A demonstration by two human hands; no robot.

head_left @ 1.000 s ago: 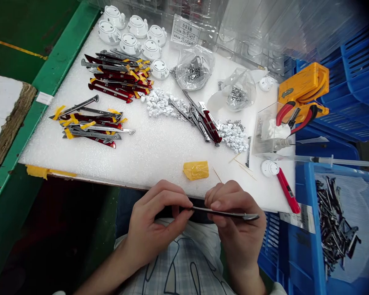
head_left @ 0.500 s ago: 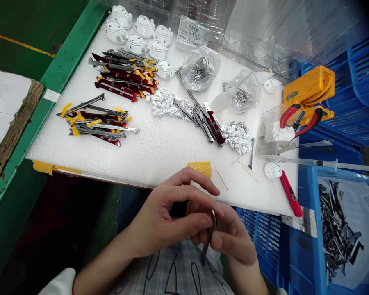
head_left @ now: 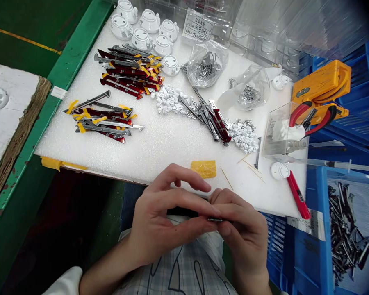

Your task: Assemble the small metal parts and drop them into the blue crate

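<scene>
Between my two hands is a slim dark metal strip (head_left: 215, 219), mostly covered by my fingers. The thumb and index finger of my left hand (head_left: 169, 217) pinch one end. My right hand (head_left: 244, 223) grips the other end the same way. A yellow taped pad (head_left: 203, 168) lies on the white foam board (head_left: 160, 151) just beyond my fingers, beside a thin wooden stick (head_left: 226, 178). Farther off is a loose bunch of silver and dark-red blade-shaped parts (head_left: 217, 123), next to a heap of small white pieces (head_left: 243, 137).
Blade parts with yellow tape (head_left: 103, 119) lie at left, below a larger stack (head_left: 130, 69). White cup-shaped pieces (head_left: 141, 39) stand behind. Bags of small metal bits (head_left: 206, 67), a clear box (head_left: 272, 131), pliers (head_left: 326, 119), a red marker-like tool (head_left: 298, 194) and a blue crate (head_left: 315, 246) are rightward.
The metal strip has turned from hanging steeply downward to lying roughly level, seen nearly edge-on. My right hand has risen and closed in beside my left. The view has shifted slightly.
</scene>
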